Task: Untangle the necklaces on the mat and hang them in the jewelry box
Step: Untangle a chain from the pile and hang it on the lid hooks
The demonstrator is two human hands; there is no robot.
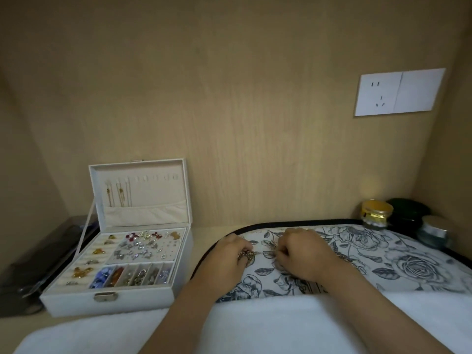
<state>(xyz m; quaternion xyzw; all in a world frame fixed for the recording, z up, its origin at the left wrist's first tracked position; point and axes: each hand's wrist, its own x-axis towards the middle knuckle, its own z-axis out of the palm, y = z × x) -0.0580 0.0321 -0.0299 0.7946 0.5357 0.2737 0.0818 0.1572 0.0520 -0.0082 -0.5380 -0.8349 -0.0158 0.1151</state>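
Note:
A floral black-and-white mat [398,254] lies on the shelf at the right. On it sits a tangle of gold necklaces [251,254] between my two hands. My left hand [229,251] has its fingers curled and pinches the tangle. My right hand [301,251] is curled beside it and pinches a chain; its fingertips are hidden. More chain [343,256] shows just right of that wrist. The white jewelry box [143,300] stands open at the left, with two gold necklaces [120,194] hanging from hooks inside its lid.
The box tray holds rings, earrings and brooches. A dark case [38,267] lies left of the box. Jars [376,214] and a dark container [408,213] stand in the back right corner. A wall socket [398,92] sits above. White cloth [255,325] covers the front edge.

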